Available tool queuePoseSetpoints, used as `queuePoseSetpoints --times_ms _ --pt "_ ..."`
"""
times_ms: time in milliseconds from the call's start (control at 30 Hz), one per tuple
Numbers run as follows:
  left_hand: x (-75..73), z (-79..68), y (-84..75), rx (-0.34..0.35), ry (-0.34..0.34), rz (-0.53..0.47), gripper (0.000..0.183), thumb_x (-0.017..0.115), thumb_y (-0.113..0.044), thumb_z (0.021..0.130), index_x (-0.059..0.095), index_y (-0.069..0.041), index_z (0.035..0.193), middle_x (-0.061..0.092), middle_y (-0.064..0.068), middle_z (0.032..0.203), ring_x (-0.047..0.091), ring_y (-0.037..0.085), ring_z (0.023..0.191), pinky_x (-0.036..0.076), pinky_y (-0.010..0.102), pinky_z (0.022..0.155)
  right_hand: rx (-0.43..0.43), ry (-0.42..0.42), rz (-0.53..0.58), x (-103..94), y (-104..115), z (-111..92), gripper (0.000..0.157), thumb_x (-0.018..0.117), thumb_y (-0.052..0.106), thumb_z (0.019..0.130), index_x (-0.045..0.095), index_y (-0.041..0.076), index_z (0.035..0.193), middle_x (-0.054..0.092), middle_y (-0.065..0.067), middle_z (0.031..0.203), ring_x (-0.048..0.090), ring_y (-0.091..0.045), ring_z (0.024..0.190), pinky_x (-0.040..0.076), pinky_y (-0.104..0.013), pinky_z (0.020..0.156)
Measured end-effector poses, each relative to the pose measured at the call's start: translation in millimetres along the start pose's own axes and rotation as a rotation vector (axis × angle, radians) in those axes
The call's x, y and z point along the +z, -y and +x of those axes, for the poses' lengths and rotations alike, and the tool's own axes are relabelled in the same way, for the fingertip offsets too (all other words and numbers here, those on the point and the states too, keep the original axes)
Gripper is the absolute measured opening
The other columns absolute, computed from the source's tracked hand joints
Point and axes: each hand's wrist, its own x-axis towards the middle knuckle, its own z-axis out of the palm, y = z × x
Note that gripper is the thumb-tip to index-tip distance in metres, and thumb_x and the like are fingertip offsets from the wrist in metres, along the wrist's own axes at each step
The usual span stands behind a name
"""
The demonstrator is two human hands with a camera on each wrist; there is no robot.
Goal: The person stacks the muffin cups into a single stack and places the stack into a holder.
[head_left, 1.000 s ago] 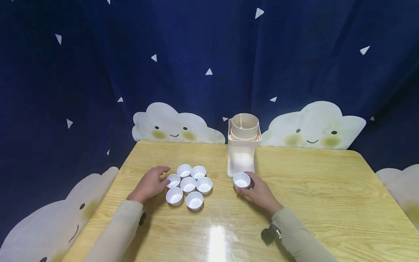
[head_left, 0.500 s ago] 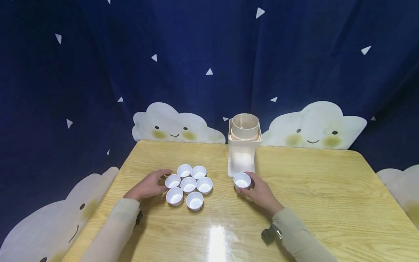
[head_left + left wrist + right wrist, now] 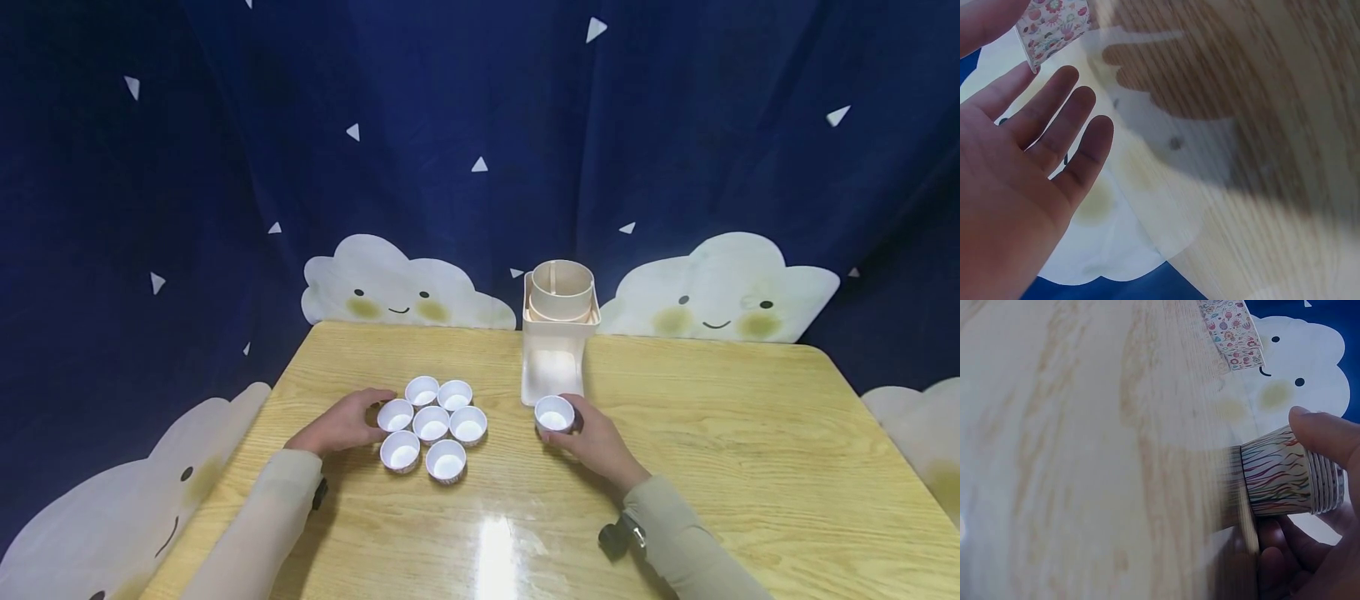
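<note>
My left hand (image 3: 341,422) holds the leftmost white-lined paper cup (image 3: 395,415), thumb on the near side and forefinger on the far side. In the left wrist view that paper cup shows a floral print, with the other fingers spread apart beneath. Several more paper cups (image 3: 431,424) stand upright in a tight cluster beside it. To the right, my right hand (image 3: 596,442) grips a stack of paper cups (image 3: 1279,475) around its rims. Several nested rims and wavy coloured stripes show in the right wrist view. The stack stands upright on the table.
A cream-coloured holder (image 3: 558,346) with a round open top stands behind the right hand's stack, close to it. The wooden table (image 3: 712,433) stretches to the right. A dark blue curtain (image 3: 420,125) with clouds hangs behind the table's far edge.
My left hand has shifted slightly left; its thumb, earlier over the leftmost cup's rim, now lies against that cup's side. The right hand and its stack stay in place.
</note>
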Motion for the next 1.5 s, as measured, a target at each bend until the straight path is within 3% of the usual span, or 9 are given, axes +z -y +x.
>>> queuePoseSetpoints --times_ms 500,967,1200,1500 --pt "1.6 0.0 -3.1 -0.015 -0.050 0.034 0.058 0.078 -0.013 0.077 0.059 0.002 0.130 0.065 0.017 0.127 0.059 0.033 0.119 0.047 0.051 0.103 0.002 0.000 0.007 0.6 1 0 0.064 0.083 0.027 0.079 0.055 0.008 0.133 0.067 -0.014 0.123 0.062 -0.029 0.115 0.048 -0.048 0.100" --pt "-6.0 -7.3 -2.4 -0.060 -0.132 0.005 0.056 0.082 -0.016 0.077 0.061 0.001 0.126 0.063 0.021 0.131 0.053 0.043 0.129 0.041 0.058 0.109 0.005 0.006 0.017 -0.1 1 -1 0.066 0.083 0.028 0.079 0.054 0.008 0.134 0.067 -0.015 0.124 0.062 -0.031 0.116 0.048 -0.049 0.100" --pt "-12.2 -10.8 -13.3 -0.111 -0.206 0.056 0.058 0.083 -0.018 0.075 0.062 -0.001 0.126 0.061 0.021 0.132 0.050 0.044 0.128 0.040 0.058 0.108 0.002 -0.002 0.001 0.5 0 0 0.064 0.083 0.028 0.078 0.056 0.009 0.133 0.068 -0.014 0.120 0.062 -0.026 0.109 0.048 -0.043 0.095" --pt "-19.5 -13.2 -30.6 -0.097 -0.228 0.115 0.058 0.083 -0.018 0.076 0.062 0.001 0.126 0.061 0.021 0.132 0.050 0.044 0.127 0.042 0.058 0.106 0.003 -0.010 -0.008 -0.4 0 0 0.065 0.083 0.028 0.078 0.056 0.008 0.133 0.068 -0.014 0.120 0.062 -0.027 0.110 0.049 -0.046 0.097"
